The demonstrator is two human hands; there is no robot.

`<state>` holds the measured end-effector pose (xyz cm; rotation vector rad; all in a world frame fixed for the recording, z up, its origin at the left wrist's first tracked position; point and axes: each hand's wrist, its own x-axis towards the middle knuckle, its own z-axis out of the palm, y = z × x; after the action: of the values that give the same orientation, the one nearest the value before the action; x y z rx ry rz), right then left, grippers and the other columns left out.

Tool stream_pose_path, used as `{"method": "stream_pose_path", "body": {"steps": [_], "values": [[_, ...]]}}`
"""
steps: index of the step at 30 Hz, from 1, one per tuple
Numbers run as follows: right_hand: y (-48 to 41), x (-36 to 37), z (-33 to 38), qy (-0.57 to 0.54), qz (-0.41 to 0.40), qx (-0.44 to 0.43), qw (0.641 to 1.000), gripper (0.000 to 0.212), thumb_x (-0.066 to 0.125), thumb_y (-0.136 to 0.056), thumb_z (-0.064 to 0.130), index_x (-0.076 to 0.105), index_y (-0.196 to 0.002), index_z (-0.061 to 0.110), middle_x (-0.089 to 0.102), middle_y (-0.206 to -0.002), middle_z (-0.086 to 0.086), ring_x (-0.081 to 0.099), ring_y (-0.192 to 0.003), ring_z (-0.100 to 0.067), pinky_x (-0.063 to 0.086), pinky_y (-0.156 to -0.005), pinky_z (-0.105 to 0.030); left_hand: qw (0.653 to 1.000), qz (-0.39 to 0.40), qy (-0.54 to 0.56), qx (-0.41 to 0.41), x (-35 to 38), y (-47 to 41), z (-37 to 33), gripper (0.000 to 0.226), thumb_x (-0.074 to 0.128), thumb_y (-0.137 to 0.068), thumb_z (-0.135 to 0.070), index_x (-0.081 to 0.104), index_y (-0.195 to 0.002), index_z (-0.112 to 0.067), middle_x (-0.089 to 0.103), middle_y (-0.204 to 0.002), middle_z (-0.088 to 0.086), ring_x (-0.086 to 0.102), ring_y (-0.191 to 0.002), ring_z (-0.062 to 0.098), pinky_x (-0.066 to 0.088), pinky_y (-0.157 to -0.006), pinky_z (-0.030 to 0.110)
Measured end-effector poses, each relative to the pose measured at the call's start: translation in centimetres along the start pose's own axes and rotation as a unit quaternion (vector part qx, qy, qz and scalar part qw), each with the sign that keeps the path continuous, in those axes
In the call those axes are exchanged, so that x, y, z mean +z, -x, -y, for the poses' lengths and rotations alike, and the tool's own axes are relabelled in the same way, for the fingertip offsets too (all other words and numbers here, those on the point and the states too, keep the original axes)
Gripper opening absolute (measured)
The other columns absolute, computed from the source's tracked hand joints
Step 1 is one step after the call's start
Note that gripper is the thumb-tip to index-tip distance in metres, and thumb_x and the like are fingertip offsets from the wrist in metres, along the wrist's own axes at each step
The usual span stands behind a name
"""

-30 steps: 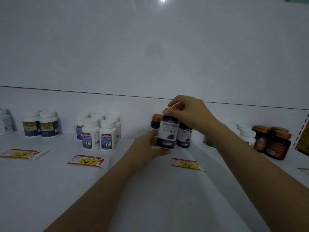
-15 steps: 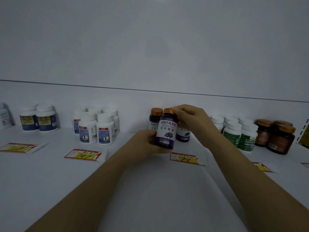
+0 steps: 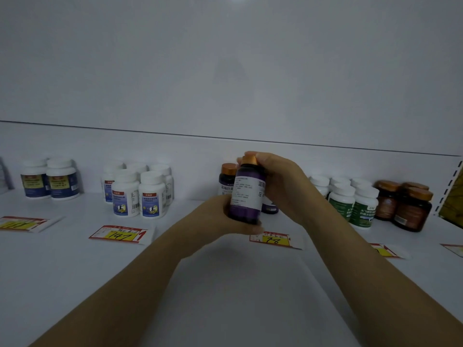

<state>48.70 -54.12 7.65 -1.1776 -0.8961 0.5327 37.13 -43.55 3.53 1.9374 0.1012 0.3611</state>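
Observation:
A dark purple bottle [image 3: 246, 194] with a copper cap and a white label is held above the white shelf [image 3: 75, 266], turned so the small print on its label faces me. My left hand [image 3: 225, 217] cups its base from below and the left. My right hand [image 3: 278, 181] grips the cap and upper right side. Two similar purple bottles stand behind it: one [image 3: 226, 180] to the left, another [image 3: 270, 207] mostly hidden by the right hand.
On the shelf stand white bottles with blue labels [image 3: 139, 194], navy-labelled bottles [image 3: 50, 180], green-labelled bottles [image 3: 350, 201] and brown jars [image 3: 406, 205]. Price tags lie in front: 147 [image 3: 120, 234], 78 [image 3: 274, 239]. The back wall is close behind.
The bottle came off the shelf row toward me, then rotated in both hands; its front label now points right and the text side faces me.

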Motion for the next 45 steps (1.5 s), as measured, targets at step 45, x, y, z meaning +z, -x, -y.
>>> {"method": "stream_pose_path", "body": {"steps": [45], "values": [[-0.2,-1.4,-0.7,0.041,-0.046,0.017,0.998,0.04,0.06,-0.091,0.018,0.054,-0.13,0.015,0.064,-0.12,-0.009,0.06,-0.112,-0.024,0.049,-0.098,-0.04,0.999,-0.045,-0.016,0.018,-0.2,-0.5,0.6,0.036,0.078,-0.073,-0.019,0.057,-0.095,-0.039,0.069,-0.089,-0.018,0.065,-0.078,-0.01,0.049,-0.065,0.006]]}}
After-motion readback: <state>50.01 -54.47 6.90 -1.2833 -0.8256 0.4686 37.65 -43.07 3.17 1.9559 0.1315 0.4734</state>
